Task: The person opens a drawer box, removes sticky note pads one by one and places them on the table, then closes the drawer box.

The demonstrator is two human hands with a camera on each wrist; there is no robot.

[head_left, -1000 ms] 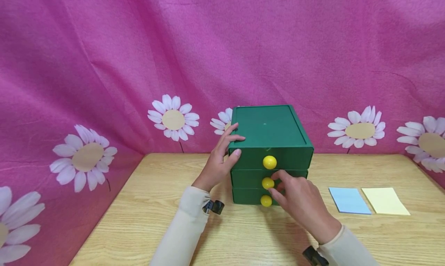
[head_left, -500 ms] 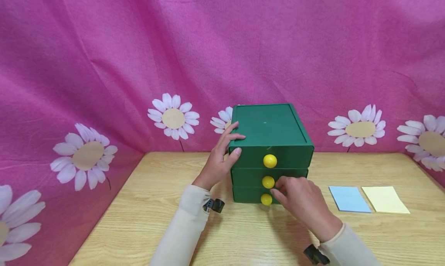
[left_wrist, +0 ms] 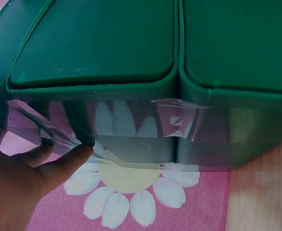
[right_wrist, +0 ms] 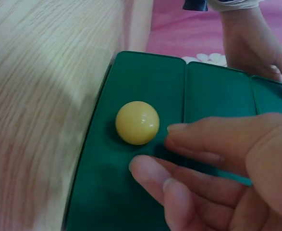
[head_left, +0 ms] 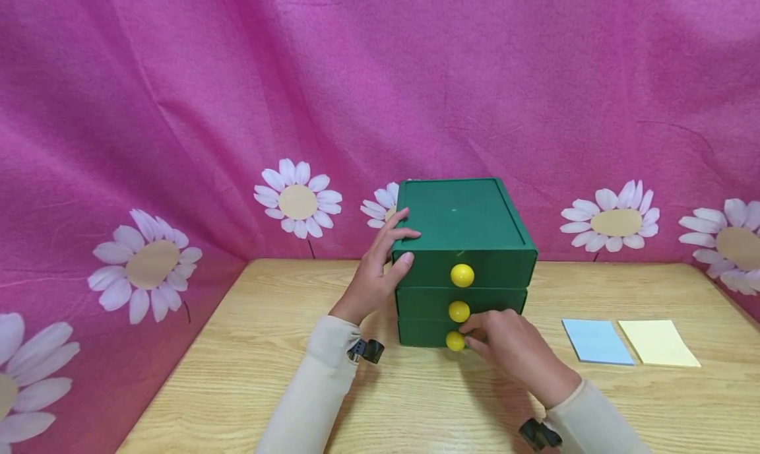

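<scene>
A green three-drawer unit point(head_left: 463, 213) stands on the table, each drawer front bearing a round yellow knob. My left hand point(head_left: 373, 276) rests against its upper left side, fingers over the top edge and thumb at the front corner. In the left wrist view, fingertips of the left hand point(left_wrist: 30, 168) touch the side wall, which carries clear tape point(left_wrist: 131, 120). The right hand point(head_left: 510, 345) is beside the bottom knob point(head_left: 455, 341). In the right wrist view, its loosely bent fingers point(right_wrist: 153, 175) sit just off that knob point(right_wrist: 137, 122). All drawers look closed.
A blue sticky-note pad point(head_left: 597, 342) and a yellow one point(head_left: 658, 342) lie on the wooden table point(head_left: 267, 361) to the right of the unit. Pink cloth point(head_left: 380, 78) with white daisies hangs behind and at the left.
My right hand has come off the middle knob and moved down to the bottom knob. The left hand stays against the unit, and the drawers look the same.
</scene>
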